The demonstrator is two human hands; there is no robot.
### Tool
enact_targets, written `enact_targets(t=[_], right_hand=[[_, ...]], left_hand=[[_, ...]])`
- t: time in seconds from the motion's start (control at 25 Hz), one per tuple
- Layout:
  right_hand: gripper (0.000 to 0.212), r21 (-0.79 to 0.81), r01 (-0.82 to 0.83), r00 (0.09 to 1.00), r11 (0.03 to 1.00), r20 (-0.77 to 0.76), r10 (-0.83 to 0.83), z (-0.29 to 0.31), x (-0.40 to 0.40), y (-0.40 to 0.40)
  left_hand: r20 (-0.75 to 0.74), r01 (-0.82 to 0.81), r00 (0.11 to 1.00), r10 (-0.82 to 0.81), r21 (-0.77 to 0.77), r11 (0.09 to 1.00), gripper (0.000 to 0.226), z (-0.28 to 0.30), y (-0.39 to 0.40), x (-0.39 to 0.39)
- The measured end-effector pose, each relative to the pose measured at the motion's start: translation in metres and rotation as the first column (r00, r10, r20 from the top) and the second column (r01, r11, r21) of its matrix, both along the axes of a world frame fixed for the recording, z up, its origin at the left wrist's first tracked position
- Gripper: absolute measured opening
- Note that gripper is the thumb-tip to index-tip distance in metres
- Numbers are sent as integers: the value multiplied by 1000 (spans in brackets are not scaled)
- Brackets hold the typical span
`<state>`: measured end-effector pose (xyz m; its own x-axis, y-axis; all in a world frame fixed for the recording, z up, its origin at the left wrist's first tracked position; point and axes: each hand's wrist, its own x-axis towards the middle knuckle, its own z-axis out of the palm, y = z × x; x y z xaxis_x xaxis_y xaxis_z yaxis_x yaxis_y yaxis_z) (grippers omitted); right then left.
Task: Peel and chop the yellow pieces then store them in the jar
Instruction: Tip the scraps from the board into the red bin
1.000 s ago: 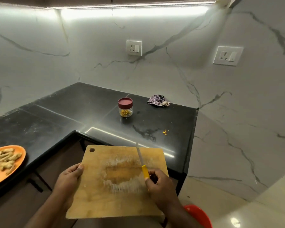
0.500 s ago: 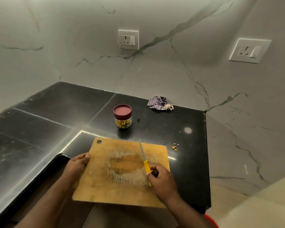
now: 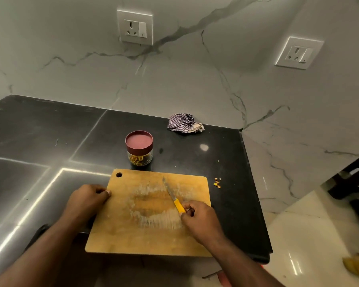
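A wooden cutting board [image 3: 122,230] lies on the black counter, its near edge overhanging the front. My left hand [image 3: 85,200] grips the board's left edge. My right hand [image 3: 199,220] holds a small knife [image 3: 174,198] by its yellow handle, blade flat on the board pointing away. The board's middle is scraped and whitish, with no pieces on it. Behind the board stands a glass jar [image 3: 139,149] with a dark red lid on; chopped yellow pieces fill its bottom. A few yellow bits [image 3: 217,182] lie on the counter right of the board.
A crumpled checked cloth [image 3: 183,123] lies at the back by the marble wall. The counter [image 3: 232,204] ends at its right edge, with pale floor beyond. Two wall sockets [image 3: 135,26] sit above. Something red shows below the counter's front edge.
The board and both hands have moved forward over the counter, closer to the jar. The view tilted down and right; the orange plate at left has left the frame.
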<state>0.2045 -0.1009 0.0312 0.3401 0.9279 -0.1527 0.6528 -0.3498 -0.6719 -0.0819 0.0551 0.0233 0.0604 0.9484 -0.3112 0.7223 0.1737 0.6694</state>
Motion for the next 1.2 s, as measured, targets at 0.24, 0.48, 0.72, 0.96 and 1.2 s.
enact_targets(t=[0.24, 0.48, 0.72, 0.96, 1.2], right_hand=[[16, -38, -47, 998, 998, 27, 48, 2, 16, 4], [27, -71, -241, 970, 968, -1, 242, -1, 39, 17], [29, 40, -444, 892, 895, -72, 446, 3, 102, 43], [41, 73, -351, 922, 934, 203, 330, -7, 238, 147], [44, 30, -698, 701, 715, 234, 674, -30, 217, 95]], left_hand=[[31, -36, 999, 34, 67, 997, 20, 9, 11, 16], [59, 36, 996, -65, 391, 919, 21, 17, -64, 106], [20, 42, 998, -60, 488, 872, 31, -20, -107, 213], [233, -273, 954, 189, 413, 869, 26, -15, -134, 269], [52, -288, 955, 292, 392, 874, 41, -32, -151, 277]])
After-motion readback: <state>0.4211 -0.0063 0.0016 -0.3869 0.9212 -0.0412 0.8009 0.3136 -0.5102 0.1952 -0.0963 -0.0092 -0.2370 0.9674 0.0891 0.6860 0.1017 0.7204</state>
